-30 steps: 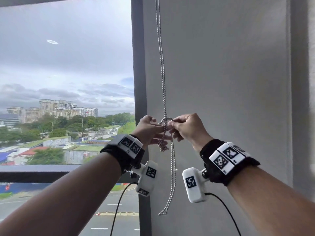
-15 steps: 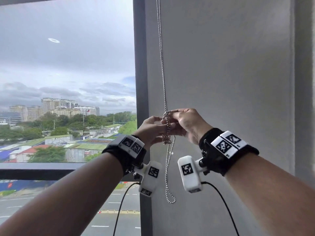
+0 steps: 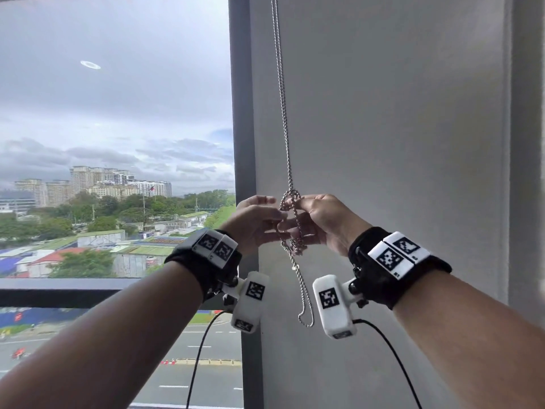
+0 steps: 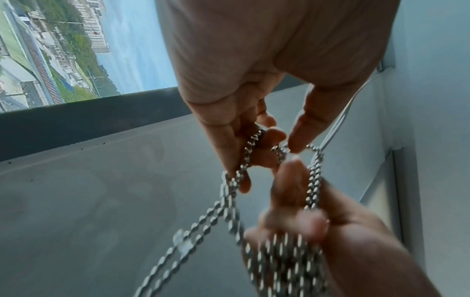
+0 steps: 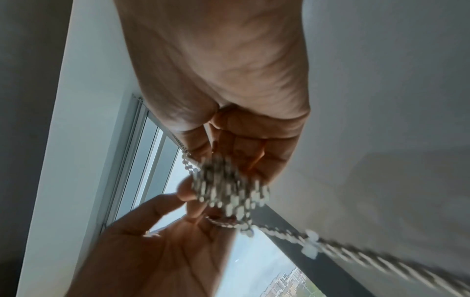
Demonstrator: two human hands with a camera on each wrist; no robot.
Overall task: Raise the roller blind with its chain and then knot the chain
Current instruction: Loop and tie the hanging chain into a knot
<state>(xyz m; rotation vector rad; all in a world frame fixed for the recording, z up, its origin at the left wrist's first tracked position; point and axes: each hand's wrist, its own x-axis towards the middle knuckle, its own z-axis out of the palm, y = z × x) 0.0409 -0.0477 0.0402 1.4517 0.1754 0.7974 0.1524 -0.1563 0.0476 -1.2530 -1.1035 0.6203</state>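
Observation:
A silver bead chain (image 3: 283,119) hangs down the grey wall beside the window and twists into a small loop (image 3: 290,197) between my hands. My left hand (image 3: 265,221) pinches the chain from the left, thumb and fingertips on the strands (image 4: 257,138). From the right, my right hand (image 3: 317,215) grips a bunch of strands (image 5: 226,186) in curled fingers. Below the hands the doubled tail (image 3: 305,308) dangles free. The window glass (image 3: 118,113) is uncovered in the head view.
A dark window frame post (image 3: 240,128) stands just left of the chain, with the grey wall (image 3: 398,128) behind and to the right. A dark sill rail (image 3: 59,287) runs low on the left. Black cables (image 3: 200,349) hang under both wrists.
Both hands have risen slightly with the chain. The loop between them has drawn smaller, and the dangling tail below has become shorter.

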